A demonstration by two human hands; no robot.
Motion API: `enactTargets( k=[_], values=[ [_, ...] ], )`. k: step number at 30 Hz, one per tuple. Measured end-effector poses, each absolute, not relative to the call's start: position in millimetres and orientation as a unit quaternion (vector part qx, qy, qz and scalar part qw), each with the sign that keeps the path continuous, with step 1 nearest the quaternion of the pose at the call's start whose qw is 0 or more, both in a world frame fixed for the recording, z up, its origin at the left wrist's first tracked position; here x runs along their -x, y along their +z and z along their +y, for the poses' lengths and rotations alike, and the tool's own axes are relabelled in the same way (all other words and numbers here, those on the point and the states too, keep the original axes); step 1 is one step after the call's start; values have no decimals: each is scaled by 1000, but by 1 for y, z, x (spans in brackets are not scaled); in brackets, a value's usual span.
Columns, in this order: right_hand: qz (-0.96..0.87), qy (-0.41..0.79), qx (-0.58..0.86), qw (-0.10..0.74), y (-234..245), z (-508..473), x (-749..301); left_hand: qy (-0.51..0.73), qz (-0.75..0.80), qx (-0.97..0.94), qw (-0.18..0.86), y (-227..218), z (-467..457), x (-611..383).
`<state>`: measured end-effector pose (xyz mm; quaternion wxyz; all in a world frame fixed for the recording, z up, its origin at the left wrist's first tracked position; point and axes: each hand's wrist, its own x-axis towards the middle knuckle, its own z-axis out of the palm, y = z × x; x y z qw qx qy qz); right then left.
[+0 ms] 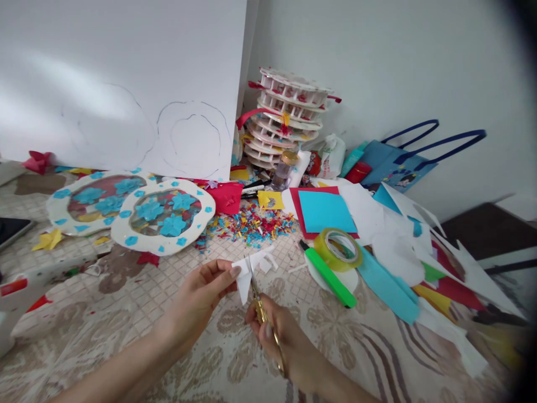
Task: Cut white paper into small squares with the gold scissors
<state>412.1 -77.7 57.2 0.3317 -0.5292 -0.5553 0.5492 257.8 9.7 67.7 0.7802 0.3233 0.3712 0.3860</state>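
My left hand [200,298] pinches a small folded piece of white paper [245,277] between thumb and fingers, low in the middle of the view. My right hand [282,334] grips gold-handled scissors [264,316], whose blades point up into the paper's edge. A few white paper offcuts [265,261] lie on the patterned tablecloth just beyond the paper.
Two white rings with blue paper flowers [163,215] lie at the left, confetti scraps [251,223] in the middle. A yellow tape roll [338,249], a green marker [329,277] and coloured sheets [323,211] are at the right. A white board [121,78] and stacked trays [285,120] stand behind.
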Motion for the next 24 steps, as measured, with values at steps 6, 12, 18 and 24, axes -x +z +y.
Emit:
enactTargets(
  k=[6, 12, 18, 24],
  values=[
    [-558, 546, 530, 332, 54, -78, -413, 383, 370, -309, 788, 68, 11, -258],
    [-563, 547, 531, 318, 57, -78, -412, 382, 376, -321, 781, 67, 9, -259],
    [-576, 539, 530, 311, 62, -77, -414, 386, 373, -308, 786, 65, 9, -259],
    [-572, 551, 521, 311, 59, -78, -415, 386, 371, -301, 789, 63, 11, -259]
  ],
)
